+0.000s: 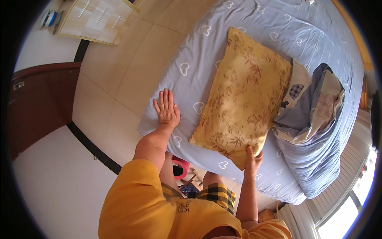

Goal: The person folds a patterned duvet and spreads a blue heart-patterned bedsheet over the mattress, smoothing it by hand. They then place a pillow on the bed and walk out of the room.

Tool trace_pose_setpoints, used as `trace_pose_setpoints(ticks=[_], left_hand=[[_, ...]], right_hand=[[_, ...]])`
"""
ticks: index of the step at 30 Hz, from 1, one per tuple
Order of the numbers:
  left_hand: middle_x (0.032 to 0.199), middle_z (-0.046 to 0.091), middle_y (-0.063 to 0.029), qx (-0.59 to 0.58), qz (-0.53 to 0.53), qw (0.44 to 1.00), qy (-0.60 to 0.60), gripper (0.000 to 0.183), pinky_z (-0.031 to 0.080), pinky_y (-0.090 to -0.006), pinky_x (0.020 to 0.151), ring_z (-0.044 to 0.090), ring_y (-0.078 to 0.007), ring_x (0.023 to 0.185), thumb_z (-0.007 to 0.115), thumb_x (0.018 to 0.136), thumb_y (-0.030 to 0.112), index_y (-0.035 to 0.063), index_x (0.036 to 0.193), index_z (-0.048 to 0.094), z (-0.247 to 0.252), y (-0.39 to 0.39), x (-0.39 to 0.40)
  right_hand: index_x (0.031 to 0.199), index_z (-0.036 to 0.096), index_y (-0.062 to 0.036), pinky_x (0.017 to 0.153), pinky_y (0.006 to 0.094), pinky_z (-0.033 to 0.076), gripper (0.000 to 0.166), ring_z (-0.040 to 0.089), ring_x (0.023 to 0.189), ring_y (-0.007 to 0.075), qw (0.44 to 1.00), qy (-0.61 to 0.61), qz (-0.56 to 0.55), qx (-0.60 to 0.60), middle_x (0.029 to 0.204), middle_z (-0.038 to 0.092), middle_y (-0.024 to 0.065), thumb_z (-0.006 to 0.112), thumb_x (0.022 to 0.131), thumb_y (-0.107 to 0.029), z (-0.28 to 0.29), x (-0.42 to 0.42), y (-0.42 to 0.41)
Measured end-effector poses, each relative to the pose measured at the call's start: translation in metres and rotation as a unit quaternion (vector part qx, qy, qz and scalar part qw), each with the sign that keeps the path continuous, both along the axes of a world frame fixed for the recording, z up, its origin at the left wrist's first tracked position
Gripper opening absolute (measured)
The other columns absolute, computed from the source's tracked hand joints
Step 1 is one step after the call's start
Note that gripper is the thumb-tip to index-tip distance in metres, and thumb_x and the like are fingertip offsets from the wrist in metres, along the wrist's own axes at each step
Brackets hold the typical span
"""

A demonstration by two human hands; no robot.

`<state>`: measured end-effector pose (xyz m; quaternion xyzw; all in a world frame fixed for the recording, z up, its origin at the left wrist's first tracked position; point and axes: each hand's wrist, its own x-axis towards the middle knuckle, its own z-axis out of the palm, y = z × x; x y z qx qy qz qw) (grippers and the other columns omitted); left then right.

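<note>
A gold pillow (241, 92) with a brown bamboo-leaf print lies flat on a bed covered by a light blue sheet (185, 83) with white heart outlines. My right hand (253, 159) grips the pillow's near right corner, thumb on top; the fingers beneath are partly hidden. Palm down, my left hand (167, 110) presses on the sheet near the bed's left edge, fingers slightly apart and holding nothing. Against the pillow's right side rests a bunched quilt (316, 149), blue with a patterned cream part showing.
A pink ring-shaped object (182, 169) stands below the bed's near edge, by my legs. To the left are a tiled floor (131, 65), a dark red door (44, 101) and a drawer cabinet (98, 18). A curtain (301, 218) and a bright window (340, 218) are at the right.
</note>
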<state>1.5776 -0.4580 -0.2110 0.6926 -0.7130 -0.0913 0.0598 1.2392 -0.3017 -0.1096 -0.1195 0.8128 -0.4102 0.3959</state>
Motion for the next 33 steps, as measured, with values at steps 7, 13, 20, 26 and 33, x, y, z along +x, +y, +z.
trace_pose_setpoints(ticks=[7, 13, 20, 26, 33], left_hand=[[0.152, 0.014, -0.0118, 0.029, -0.001, 1.0, 0.007, 0.064, -0.002, -0.0532, 0.11, 0.007, -0.0294, 0.141, 0.038, 0.087, 0.026, 0.0029, 0.143, 0.02, 0.0, -0.001, 0.01], [0.151, 0.017, -0.0146, 0.06, -0.052, 0.992, 0.095, 0.062, 0.0, -0.0532, 0.109, 0.012, -0.0301, 0.14, 0.04, 0.088, 0.024, 0.0013, 0.142, 0.023, 0.006, -0.004, 0.001], [0.115, 0.059, -0.0122, 0.045, -0.339, 0.894, 0.289, 0.033, 0.036, -0.0476, 0.097, 0.054, -0.0311, 0.108, 0.049, 0.077, 0.001, 0.0026, 0.108, 0.059, 0.009, -0.048, 0.154], [0.114, 0.059, -0.0129, 0.095, -0.176, 0.94, 0.276, 0.033, 0.045, -0.0393, 0.087, 0.055, -0.0302, 0.103, 0.052, 0.075, -0.003, 0.0018, 0.107, 0.058, -0.008, -0.098, 0.277], [0.102, 0.064, -0.0138, 0.17, -0.073, 0.936, 0.3, 0.022, 0.047, -0.0379, 0.082, 0.061, -0.0306, 0.094, 0.051, 0.085, 0.008, 0.0031, 0.103, 0.061, 0.029, -0.144, 0.284]], right_hand=[[0.133, 0.039, -0.0021, 0.105, 0.0374, 0.03, 0.048, 0.04, 0.124, 0.0271, 0.919, 0.321, 0.202, -0.104, 0.133, 0.043, 0.0148, 0.051, 0.087, 0.0, 0.051, 0.103, -0.124], [0.139, 0.031, -0.0037, 0.111, 0.0449, 0.018, 0.053, 0.023, 0.136, 0.0342, 0.805, 0.484, 0.343, -0.014, 0.146, 0.028, 0.0179, 0.046, 0.092, -0.022, -0.083, 0.188, -0.262], [0.139, 0.032, -0.0086, 0.11, 0.0441, 0.018, 0.048, 0.023, 0.137, 0.029, 0.837, 0.048, 0.543, -0.05, 0.146, 0.03, 0.0118, 0.042, 0.093, -0.016, -0.052, 0.324, -0.191], [0.14, 0.03, -0.0044, 0.112, 0.0428, 0.015, 0.052, 0.021, 0.137, 0.0286, 0.847, 0.486, 0.191, 0.099, 0.146, 0.028, 0.013, 0.036, 0.095, -0.03, -0.077, 0.301, -0.229], [0.143, 0.022, -0.0039, 0.113, 0.0438, 0.009, 0.061, 0.012, 0.14, 0.0263, 0.823, 0.509, 0.192, 0.163, 0.151, 0.017, 0.0107, 0.038, 0.091, -0.033, -0.095, 0.306, -0.235]])
